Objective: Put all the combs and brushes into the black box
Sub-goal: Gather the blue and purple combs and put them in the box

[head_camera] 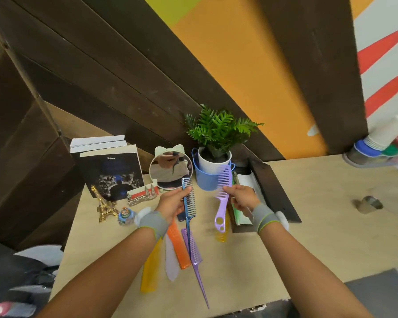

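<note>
— Above the pale wooden table (308,226), what is held?
— Left hand (172,204) closed on a blue tail comb (189,203); right hand (242,197) closed on a lilac wide-tooth comb (222,198).
— And the black box (271,191)?
— Just right of the right hand. Orange, yellow, white and purple combs (194,251) lie below.
</note>
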The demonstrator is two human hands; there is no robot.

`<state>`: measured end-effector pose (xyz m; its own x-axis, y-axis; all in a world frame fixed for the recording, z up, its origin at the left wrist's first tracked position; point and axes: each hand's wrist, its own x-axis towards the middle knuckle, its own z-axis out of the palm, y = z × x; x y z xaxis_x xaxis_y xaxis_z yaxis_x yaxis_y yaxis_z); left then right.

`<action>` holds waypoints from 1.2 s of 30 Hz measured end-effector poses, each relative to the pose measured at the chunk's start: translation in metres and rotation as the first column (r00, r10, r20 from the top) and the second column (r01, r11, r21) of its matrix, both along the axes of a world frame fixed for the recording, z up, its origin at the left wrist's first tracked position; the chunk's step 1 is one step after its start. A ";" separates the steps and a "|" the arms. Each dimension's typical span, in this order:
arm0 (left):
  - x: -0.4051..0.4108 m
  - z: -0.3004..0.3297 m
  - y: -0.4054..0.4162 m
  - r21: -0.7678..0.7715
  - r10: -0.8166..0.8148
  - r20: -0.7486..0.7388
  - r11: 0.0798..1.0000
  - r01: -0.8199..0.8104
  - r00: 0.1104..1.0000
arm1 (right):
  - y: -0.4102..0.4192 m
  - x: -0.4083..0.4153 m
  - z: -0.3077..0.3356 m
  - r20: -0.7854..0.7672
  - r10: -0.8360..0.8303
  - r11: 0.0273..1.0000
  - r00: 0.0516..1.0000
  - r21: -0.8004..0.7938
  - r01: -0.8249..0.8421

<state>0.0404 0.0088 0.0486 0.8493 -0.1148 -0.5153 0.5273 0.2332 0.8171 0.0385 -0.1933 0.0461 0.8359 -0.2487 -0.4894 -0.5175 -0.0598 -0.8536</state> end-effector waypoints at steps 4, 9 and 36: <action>0.003 0.005 -0.024 -0.006 -0.044 0.004 0.999 0.044 0.999 | -0.034 0.002 0.009 0.004 -0.067 0.997 0.998 0.044 0.067; 0.006 0.005 -0.045 -0.027 -0.079 0.017 0.996 0.079 0.997 | -0.071 0.008 0.001 -0.013 -0.125 0.992 0.992 -0.033 0.124; 0.020 0.001 -0.104 -0.019 -0.021 -0.014 1.000 0.021 1.000 | -0.095 0.046 -0.015 0.029 0.092 0.951 0.995 -0.298 -0.080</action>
<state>0.0601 -0.0956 0.0494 0.8390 -0.1423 -0.5252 0.5441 0.2374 0.8047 0.0845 -0.2884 0.0311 0.8787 -0.3035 -0.3684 -0.4632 -0.3560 -0.8116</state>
